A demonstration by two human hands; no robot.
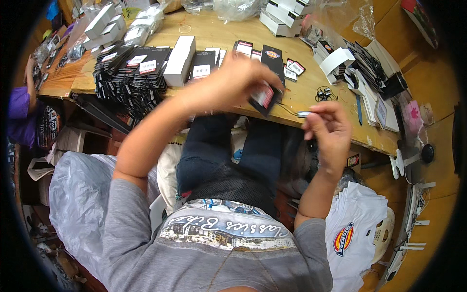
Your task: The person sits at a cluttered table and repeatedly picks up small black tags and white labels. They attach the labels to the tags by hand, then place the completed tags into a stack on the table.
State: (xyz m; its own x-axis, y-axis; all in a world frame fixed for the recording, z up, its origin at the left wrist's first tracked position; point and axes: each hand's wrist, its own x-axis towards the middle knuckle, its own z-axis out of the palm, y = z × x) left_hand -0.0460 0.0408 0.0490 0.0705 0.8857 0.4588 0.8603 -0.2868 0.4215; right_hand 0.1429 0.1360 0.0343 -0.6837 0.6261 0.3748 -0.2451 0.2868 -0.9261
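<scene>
Left hand (245, 78): grip closed on black hang tag (266, 101), upper centre
Right hand (332, 129): grip pinching cord tip (303, 114), centre-right

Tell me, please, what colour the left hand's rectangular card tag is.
The tag is black, its label red and white, best in the head view.

Pale wooden tabletop (221, 31) lies open well beyond the left hand (243, 78); overlapping black card tags (155, 54) and a long white cardboard box (179, 61) crowd its left side, stacked white cardboard boxes (281, 22) its back right.
</scene>
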